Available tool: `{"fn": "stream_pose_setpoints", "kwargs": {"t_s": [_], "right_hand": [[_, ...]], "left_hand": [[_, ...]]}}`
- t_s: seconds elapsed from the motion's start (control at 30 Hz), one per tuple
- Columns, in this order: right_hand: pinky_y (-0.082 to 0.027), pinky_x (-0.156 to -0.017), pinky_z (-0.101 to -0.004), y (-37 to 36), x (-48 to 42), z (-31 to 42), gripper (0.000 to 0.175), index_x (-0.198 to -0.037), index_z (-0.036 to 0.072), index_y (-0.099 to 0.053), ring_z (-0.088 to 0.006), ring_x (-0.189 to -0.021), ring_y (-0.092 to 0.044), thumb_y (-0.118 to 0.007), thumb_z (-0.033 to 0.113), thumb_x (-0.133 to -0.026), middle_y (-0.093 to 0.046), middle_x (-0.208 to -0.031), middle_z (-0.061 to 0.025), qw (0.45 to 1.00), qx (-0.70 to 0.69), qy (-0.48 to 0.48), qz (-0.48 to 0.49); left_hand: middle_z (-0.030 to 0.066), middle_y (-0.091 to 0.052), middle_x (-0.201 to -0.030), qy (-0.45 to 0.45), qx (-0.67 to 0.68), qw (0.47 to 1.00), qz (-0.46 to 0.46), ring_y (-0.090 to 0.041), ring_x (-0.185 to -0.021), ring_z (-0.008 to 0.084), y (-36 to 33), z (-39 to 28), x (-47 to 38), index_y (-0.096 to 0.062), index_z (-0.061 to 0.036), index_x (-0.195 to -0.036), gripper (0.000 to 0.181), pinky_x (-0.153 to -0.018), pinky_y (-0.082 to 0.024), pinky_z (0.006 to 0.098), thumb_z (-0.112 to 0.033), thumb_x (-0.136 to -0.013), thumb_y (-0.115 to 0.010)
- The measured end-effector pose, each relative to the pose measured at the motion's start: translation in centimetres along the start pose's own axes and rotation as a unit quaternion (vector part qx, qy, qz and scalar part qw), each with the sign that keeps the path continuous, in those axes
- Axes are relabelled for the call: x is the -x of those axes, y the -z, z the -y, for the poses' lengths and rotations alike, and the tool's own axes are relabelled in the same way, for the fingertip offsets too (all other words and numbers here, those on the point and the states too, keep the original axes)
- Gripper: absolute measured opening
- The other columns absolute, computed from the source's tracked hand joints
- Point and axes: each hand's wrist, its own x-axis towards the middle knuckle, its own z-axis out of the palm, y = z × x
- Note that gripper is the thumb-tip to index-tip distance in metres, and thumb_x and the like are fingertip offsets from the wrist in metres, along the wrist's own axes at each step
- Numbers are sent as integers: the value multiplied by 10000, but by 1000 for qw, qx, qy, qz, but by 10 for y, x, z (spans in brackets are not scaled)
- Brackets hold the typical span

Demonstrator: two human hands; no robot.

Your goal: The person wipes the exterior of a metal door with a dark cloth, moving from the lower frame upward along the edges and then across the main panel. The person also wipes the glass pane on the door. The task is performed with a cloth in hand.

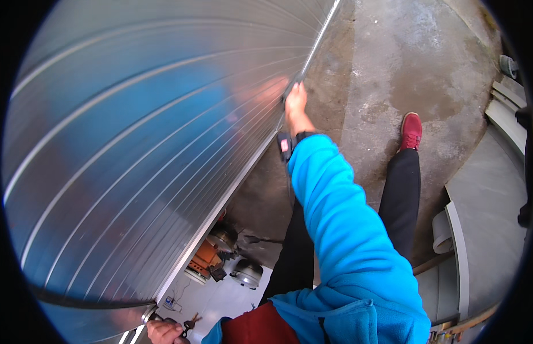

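Note:
A large ribbed metal door panel (133,129) fills the left of the head view, its surface reflecting blue. My right hand (296,102) is closed around something dark at the panel's edge, below a blue sleeve and a dark wristband. Low in the view, my left hand (163,332) grips a dark object beside the round metal lock fitting (148,314) on the panel. A bunch of keys (191,322) hangs next to those fingers. What exactly each hand holds is partly hidden.
Metal pots (248,273) and an orange container (205,258) lie past the panel's lower edge. Stained concrete floor (378,64) runs ahead, with my red shoe (411,131) on it. Grey sheets (485,215) and a white pipe piece (442,232) are at the right.

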Motion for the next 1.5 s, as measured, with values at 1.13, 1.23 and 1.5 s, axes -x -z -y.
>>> {"fn": "stream_pose_setpoints", "kwargs": {"t_s": [1.13, 1.23, 1.5], "right_hand": [[-398, -1159, -417, 7, -181, 276, 457, -1398, -65, -565, -386, -1366, -529, -518, 208, -1034, -583, -1417, -280, 971, 36, 226, -74], [-402, -1151, -458, 7, -160, 128, 461, -1379, -74, -573, -417, -1323, -552, -512, 245, -1052, -599, -1384, -290, 980, 68, 173, -67], [-382, -1164, -380, -31, 107, -189, 472, -1474, -60, -487, -351, -1388, -510, -450, 211, -1089, -540, -1484, -256, 977, -11, -210, -17]], "left_hand": [[125, -725, -910, 45, 2, 999, 11, -679, -761, 290, 4, 9, 0, -727, -53, -992, 222, -675, -516, 401, -226, -998, -587], [140, -719, -916, 20, -11, 999, 48, -676, -766, 302, 19, 24, 12, -725, -46, -1005, 220, -682, -522, 413, -212, -989, -581], [172, -717, -857, 25, -36, 999, 28, -676, -721, 303, 4, 23, 8, -707, 2, -969, 298, -668, -539, 411, -224, -1008, -516]]}}
